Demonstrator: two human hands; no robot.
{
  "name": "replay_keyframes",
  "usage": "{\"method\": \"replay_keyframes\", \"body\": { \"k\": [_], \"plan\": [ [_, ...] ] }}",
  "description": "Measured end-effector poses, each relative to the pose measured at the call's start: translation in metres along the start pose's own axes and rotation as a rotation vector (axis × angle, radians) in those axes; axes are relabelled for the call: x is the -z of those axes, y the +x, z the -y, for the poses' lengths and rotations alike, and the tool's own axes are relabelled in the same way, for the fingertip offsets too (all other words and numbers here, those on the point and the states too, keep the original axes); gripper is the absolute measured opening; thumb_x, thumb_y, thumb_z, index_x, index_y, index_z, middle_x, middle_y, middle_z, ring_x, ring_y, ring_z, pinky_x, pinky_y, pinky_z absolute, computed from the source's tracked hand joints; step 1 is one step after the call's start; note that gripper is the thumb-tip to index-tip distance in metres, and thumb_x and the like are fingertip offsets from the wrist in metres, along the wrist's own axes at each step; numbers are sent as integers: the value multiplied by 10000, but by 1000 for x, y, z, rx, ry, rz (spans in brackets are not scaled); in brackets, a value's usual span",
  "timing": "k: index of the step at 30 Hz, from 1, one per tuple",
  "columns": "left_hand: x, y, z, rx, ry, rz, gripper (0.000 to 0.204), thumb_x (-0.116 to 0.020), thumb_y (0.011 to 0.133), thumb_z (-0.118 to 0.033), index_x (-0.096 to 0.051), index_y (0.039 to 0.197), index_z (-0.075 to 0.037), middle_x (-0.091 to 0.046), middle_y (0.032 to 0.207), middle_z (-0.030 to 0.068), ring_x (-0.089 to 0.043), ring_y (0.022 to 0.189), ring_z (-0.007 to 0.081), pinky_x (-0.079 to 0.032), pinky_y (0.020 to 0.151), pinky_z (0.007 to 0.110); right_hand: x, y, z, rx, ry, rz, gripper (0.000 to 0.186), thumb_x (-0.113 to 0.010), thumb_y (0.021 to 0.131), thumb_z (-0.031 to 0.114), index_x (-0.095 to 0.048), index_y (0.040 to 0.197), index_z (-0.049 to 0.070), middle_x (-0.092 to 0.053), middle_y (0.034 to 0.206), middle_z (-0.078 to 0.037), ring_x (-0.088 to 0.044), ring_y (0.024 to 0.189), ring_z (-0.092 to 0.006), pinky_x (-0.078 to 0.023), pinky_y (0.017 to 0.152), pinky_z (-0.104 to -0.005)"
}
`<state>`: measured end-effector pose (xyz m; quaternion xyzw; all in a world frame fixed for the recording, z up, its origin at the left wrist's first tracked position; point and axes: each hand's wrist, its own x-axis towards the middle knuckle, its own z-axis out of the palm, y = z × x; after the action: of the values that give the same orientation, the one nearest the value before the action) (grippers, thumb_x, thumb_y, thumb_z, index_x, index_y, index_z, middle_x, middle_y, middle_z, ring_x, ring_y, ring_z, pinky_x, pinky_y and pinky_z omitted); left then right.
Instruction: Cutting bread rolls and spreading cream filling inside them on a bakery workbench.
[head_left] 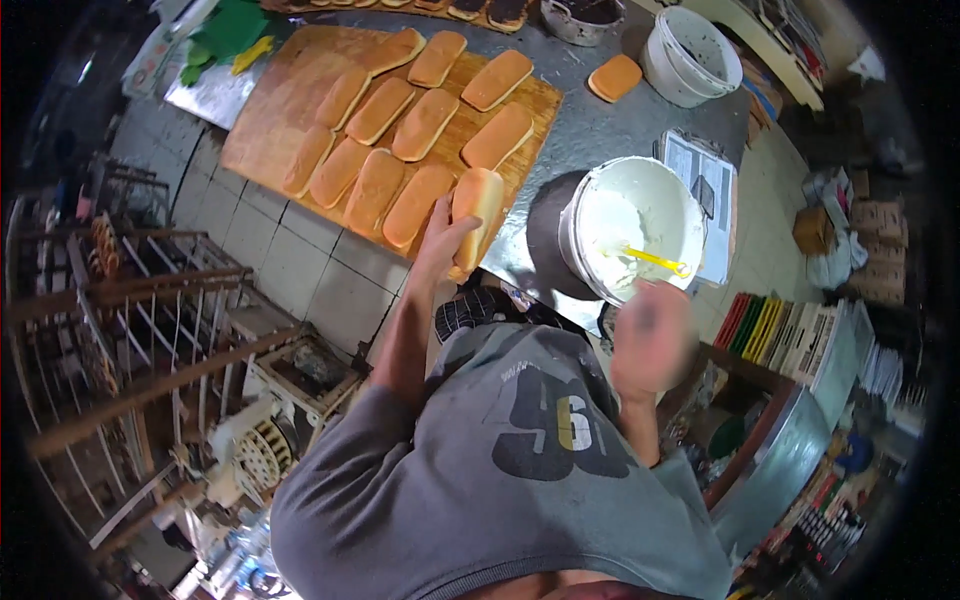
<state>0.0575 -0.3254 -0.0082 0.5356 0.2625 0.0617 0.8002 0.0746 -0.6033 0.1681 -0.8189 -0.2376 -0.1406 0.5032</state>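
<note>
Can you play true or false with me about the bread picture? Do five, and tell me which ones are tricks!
1. The left hand touches a bread roll. True.
2. A yellow tool is in the nearer white bucket. True.
3. Every roll is on the wooden board. False: one roll lies off the wooden board, on the metal table.
4. The person's shirt is bright pink. False: the shirt is grey.
5. The right hand is blurred in the picture. True.

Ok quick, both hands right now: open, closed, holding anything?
Left hand: holding a bun at the board's near edge.
Right hand: blurred, beside the white bucket; can't tell.
</note>
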Motion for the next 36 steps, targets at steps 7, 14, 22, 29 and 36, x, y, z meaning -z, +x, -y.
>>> {"method": "replay_keyframes", "body": {
  "k": [7, 14, 22, 29, 36],
  "plan": [
    [-14, -11, -41, 312, -774, 482, 731, -642, 817, -199, -321, 1432, 30, -482, 1402, 201, -569, 1183, 292, -511, 977, 433, -127, 45, 30, -170, 39, 356, 623, -787, 777, 120, -509, 1327, 31, -569, 1080, -103, -559, 841, -164, -486, 685, -273],
    [-7, -10, -63, 412, -717, 369, 684, -567, 782, -85, -343, 1415, 48, -525, 1328, 174, -540, 1224, 309, -451, 1040, 425, -119, 46, 20, -449, -76, 300, 495, -698, 841, 77, -494, 1288, 21, -636, 996, -123, -636, 908, -185, -524, 737, -309],
    [37, -26, -40, 442, -331, 203, 674, -523, 768, -126, -368, 1412, -3, -509, 1335, 161, -526, 1225, 331, -448, 1043, 473, 1, 85, -94, -232, -1118, 763, 208, -624, 815, 124, -701, 987, 38, -675, 1044, -103, -566, 1045, -313, -433, 913, -407],
    [16, -56, -59, 409, -351, -116, 695, -547, 754, -193, -375, 1407, -30, -501, 1312, 159, -513, 1213, 350, -462, 1003, 503, -6, 102, -137, -150, -981, 1214, 107, -618, 762, 78, -695, 759, 3, -688, 807, -161, -644, 946, -341, -490, 783, -429],
    [-37, -70, -63, 282, -428, -137, 852, -573, 696, -261, -293, 1478, -69, -445, 1383, 215, -445, 1280, 455, -400, 1045, 603, -5, 140, -147, -24, -703, 1174, 118, -607, 745, 67, -687, 756, -20, -681, 770, -216, -690, 731, -365, -525, 619, -461]
  ]
}}
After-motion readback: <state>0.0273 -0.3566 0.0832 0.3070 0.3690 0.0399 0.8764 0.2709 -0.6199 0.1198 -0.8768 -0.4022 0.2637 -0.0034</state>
